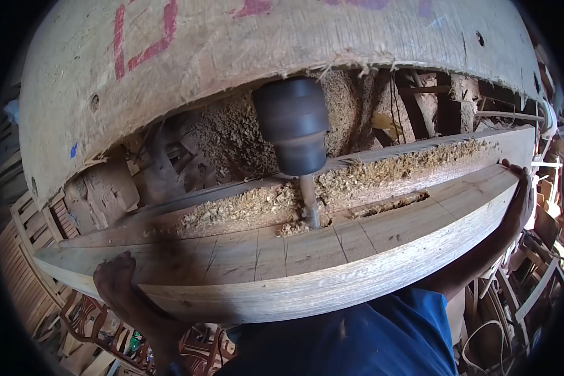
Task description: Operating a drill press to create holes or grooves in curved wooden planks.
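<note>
A thick pale wooden beam lies across my front, with several pencil lines drawn over its top face. My left hand grips its front edge near the left end. Around the right end wraps my right hand, its fingertips on the top. Over the middle hangs a dark drill chuck, blurred as if spinning. Its steel bit meets the top face beside a small hole, and the tip is partly hidden by wood chips. Right of the bit, a long slot holds shavings.
Behind the beam, a wooden fence board is coated in shavings. A large plywood panel with red painted marks overhangs the chuck. Sawdust is heaped behind. Wood offcuts crowd the right; carved chair frames stand lower left.
</note>
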{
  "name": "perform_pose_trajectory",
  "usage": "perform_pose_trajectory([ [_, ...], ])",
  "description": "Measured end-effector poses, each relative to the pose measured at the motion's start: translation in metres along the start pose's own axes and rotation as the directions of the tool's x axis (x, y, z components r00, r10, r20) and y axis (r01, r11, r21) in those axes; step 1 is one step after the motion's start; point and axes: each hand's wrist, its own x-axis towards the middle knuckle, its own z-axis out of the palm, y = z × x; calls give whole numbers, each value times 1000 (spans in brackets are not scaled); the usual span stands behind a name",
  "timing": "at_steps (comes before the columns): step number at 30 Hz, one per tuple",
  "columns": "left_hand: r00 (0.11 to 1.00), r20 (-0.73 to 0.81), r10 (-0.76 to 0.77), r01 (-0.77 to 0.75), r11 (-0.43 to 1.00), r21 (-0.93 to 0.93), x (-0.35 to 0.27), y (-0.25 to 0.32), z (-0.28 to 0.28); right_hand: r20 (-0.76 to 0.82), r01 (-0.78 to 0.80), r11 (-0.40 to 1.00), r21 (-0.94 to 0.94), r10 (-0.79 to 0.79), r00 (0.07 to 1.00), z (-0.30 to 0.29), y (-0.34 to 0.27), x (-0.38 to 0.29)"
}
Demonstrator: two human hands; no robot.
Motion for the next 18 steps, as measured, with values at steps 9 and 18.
perform_pose_trajectory([
  [9,990,-139,-1,-8,998,-66,19,14,9,134,258,960,-111,-243,961,6,-1,42],
  [18,985,-141,102,-110,993,-50,2,6,6,48,176,965,-195,-170,984,-21,17,-19],
])
